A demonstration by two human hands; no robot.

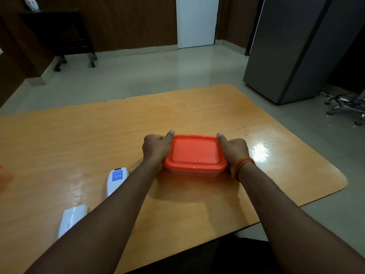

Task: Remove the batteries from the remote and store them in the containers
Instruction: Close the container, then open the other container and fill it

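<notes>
your left hand [157, 148] and right hand [234, 150] clasp the short ends of the orange-lidded container [194, 155], fingers curled around its sides and thumbs pressed on the lid's far corners. it sits mid-table on the wooden table [276, 175] with the lid on. nearer and to the left, two white remotes [116, 180] [72, 217] lie back-up, partly hidden by your left forearm. batteries are not visible.
</notes>
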